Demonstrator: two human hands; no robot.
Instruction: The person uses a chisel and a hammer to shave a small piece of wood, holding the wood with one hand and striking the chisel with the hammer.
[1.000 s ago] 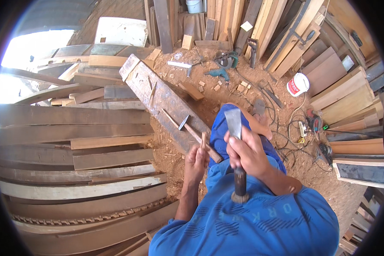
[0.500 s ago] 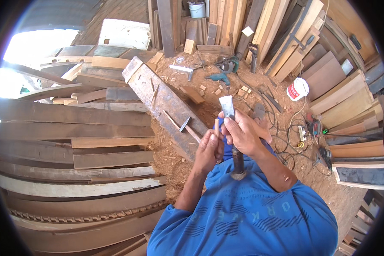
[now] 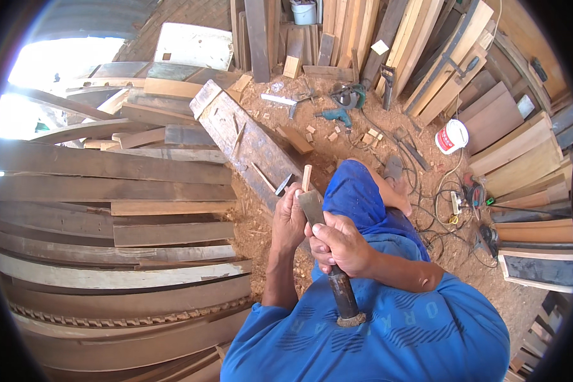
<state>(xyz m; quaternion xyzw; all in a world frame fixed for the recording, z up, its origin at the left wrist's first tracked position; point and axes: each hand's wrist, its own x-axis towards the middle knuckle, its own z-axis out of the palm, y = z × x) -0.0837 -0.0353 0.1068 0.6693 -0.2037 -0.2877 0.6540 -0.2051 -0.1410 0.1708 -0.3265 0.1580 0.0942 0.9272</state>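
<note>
My right hand (image 3: 342, 243) grips a broad chisel (image 3: 311, 207) around its blade and upper handle, the dark handle pointing back against my blue shirt. In my left hand (image 3: 289, 218) a small wooden peg (image 3: 307, 177) is pinched upright. The chisel's blade end lies against or right beside the peg and the left fingers; I cannot tell whether the edge touches the wood. Just past my left hand, a hammer (image 3: 285, 184) rests on a worn plank bench (image 3: 251, 153), its handle partly hidden by that hand. A thin stick (image 3: 263, 176) lies beside the hammer.
Stacked boards (image 3: 108, 190) fill the left side. On the shavings-covered floor ahead are a teal drill (image 3: 335, 116), a circular saw (image 3: 349, 97), cables and offcuts. A white bucket (image 3: 452, 136) stands at the right, before leaning planks (image 3: 516, 153).
The chisel has tilted left and been drawn down, its blade now beside the peg. My right hand has shifted lower and left. My left hand and the peg have moved slightly left.
</note>
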